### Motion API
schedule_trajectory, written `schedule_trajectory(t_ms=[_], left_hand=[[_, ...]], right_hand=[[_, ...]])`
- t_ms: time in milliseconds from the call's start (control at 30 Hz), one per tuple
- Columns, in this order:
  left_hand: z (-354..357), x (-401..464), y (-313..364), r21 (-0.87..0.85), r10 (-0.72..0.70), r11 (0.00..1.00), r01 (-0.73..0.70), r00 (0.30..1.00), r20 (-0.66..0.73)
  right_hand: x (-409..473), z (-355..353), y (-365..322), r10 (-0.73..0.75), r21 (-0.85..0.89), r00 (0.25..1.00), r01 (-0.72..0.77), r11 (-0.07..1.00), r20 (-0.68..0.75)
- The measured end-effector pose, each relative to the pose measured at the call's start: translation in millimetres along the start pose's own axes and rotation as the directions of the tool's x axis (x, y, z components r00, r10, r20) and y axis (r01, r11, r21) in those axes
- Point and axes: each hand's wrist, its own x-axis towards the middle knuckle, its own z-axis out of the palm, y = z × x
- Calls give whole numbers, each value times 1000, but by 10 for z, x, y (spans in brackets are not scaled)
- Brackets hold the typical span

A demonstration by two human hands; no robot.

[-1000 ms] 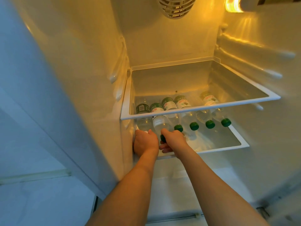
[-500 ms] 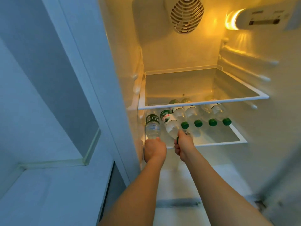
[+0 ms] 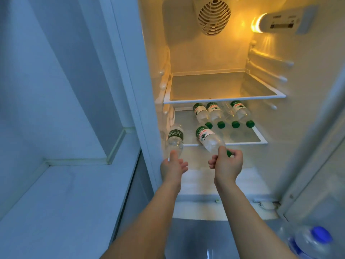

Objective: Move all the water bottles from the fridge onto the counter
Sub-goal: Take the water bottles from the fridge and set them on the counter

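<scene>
The left hand grips the neck end of a dark-labelled bottle, thumb laid up along the plastic; its cap is hidden inside the palm. The right hand pinches the neck of a white-labelled bottle between thumb and curled fingers, with only a sliver of the green cap showing past the knuckles. Both forearms reach forward and slightly up from the bottom edge, which cuts them off, and both bottles point base-first away from the hands, tilted over the front lip of the lower shelf.

Beyond the right hand, four more bottles lie side by side on that shelf, caps toward the hands; one among them has no label that can be made out, and their bases are cut off by the upper shelf. Above are a round vent and a glowing lamp. The counter lies to the left of the left hand. Near the right elbow, a blurred blue-capped jug is cut by the frame.
</scene>
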Motion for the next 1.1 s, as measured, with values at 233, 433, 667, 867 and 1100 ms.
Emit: schedule_trajectory(t_ms=[233, 433, 667, 867, 1100], left_hand=[[-497, -621, 294, 77, 174, 982, -170, 984, -48], [-1074, -1088, 570, 482, 353, 834, -268, 931, -95], [-1760, -1269, 636, 882, 518, 447, -149, 847, -120], [-2434, -1288, 674, 944, 509, 329, -25, 847, -155], [-3313, -1271, 696, 937, 496, 346, 51, 837, -229]], right_hand=[[-375, -337, -489, -359, -339, 919, 393, 855, 161], [-728, -508, -767, -449, -516, 810, 586, 625, 377], [-1211, -219, -634, -263, -587, 740, 658, 471, 619], [-1733, 263, -440, -127, -532, 635, 726, 436, 762], [-2374, 832, -244, -59, -452, 531, 770, 451, 845]])
